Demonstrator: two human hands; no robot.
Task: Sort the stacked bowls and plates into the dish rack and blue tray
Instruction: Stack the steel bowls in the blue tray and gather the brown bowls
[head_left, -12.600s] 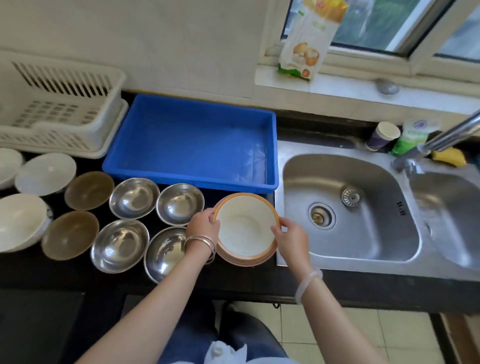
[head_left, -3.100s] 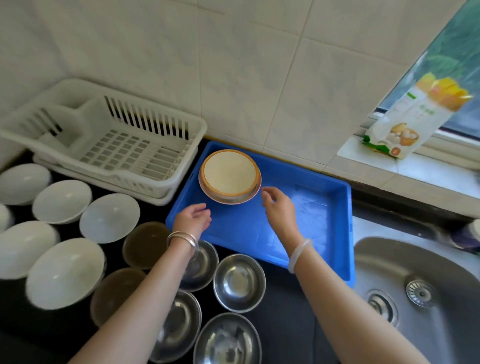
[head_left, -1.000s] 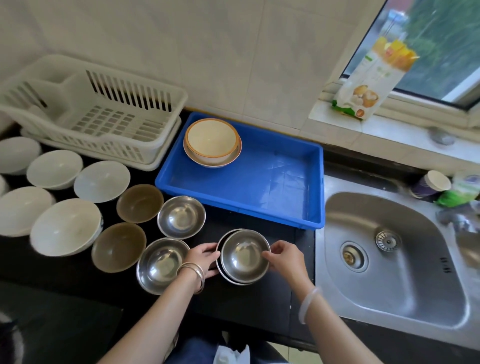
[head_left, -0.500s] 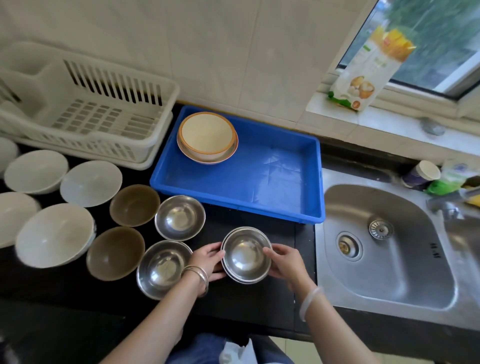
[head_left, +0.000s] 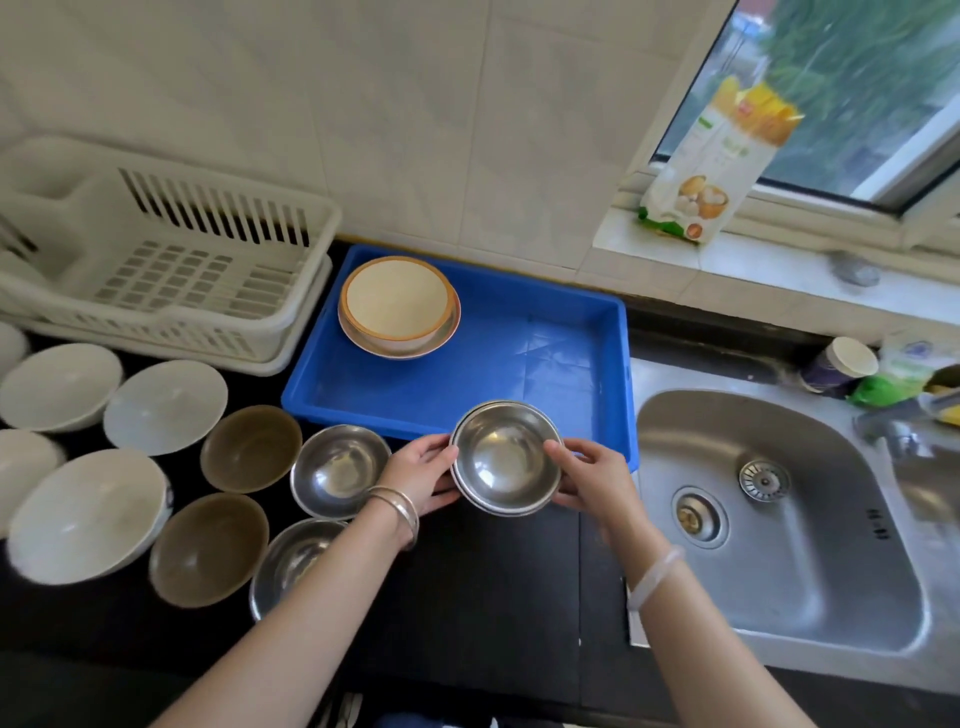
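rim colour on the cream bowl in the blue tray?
Orange rim on the cream ceramic bowl, seen in the head view.

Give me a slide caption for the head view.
Both hands, left hand and right hand, hold nested steel bowls near the blue tray.

Single head-worn wide-angle view, angled forward and down onto counter (head_left: 493, 597), close above both forearms. Blue tray (head_left: 519, 364) centred, sink (head_left: 779, 545) right, dish rack (head_left: 171, 270) left. No second view.
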